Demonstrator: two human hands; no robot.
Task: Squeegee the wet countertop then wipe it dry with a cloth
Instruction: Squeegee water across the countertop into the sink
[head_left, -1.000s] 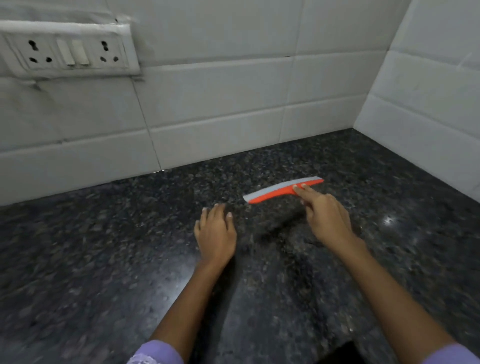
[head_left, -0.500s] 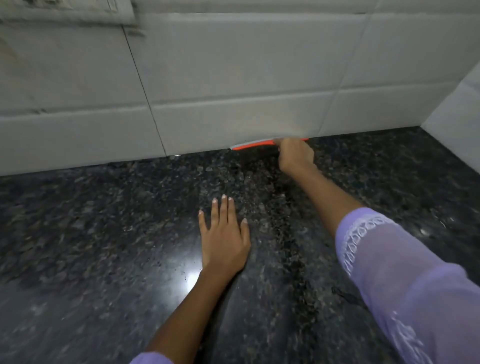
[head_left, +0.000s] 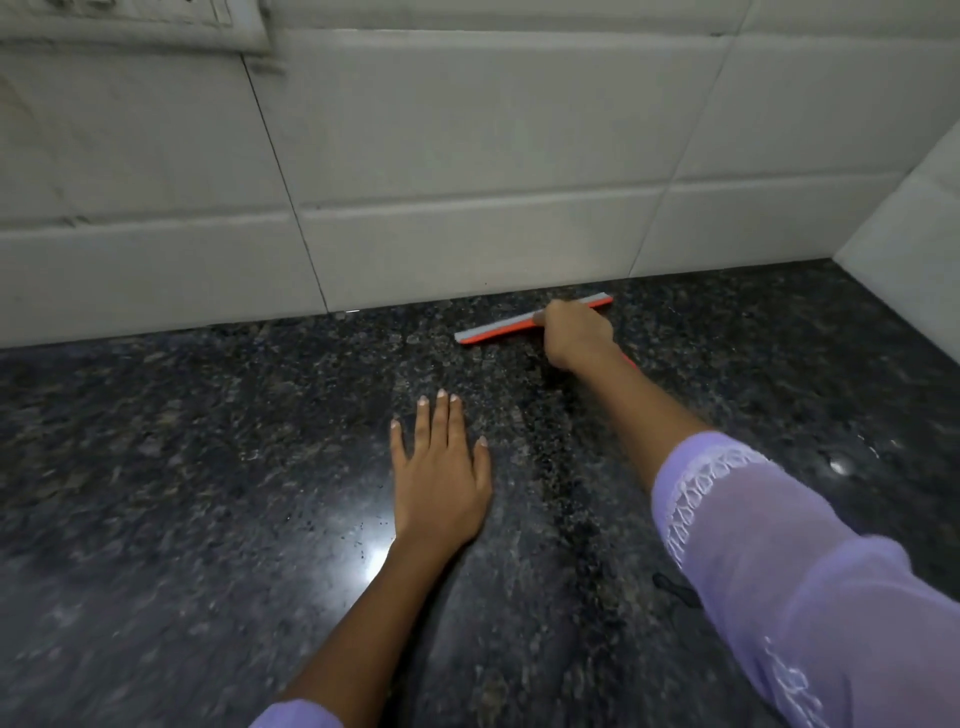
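Note:
An orange squeegee (head_left: 498, 329) with a grey rubber blade lies edge-down on the dark speckled granite countertop (head_left: 208, 467), a short way in front of the back wall. My right hand (head_left: 574, 332) is closed around its handle, and the hand hides the middle of the blade. My left hand (head_left: 441, 478) rests flat on the counter, fingers spread, nearer to me and left of the squeegee. A darker wet streak runs along the stone between my two arms. No cloth is in view.
White wall tiles (head_left: 467, 156) rise behind the counter and meet a side wall (head_left: 914, 260) at the right corner. A socket plate (head_left: 130, 26) sits on the wall at top left. A bright light glare shows on the stone near my left wrist.
My right hand has drawn the squeegee back from the foot of the wall toward me by a small distance. My left hand stays flat in place.

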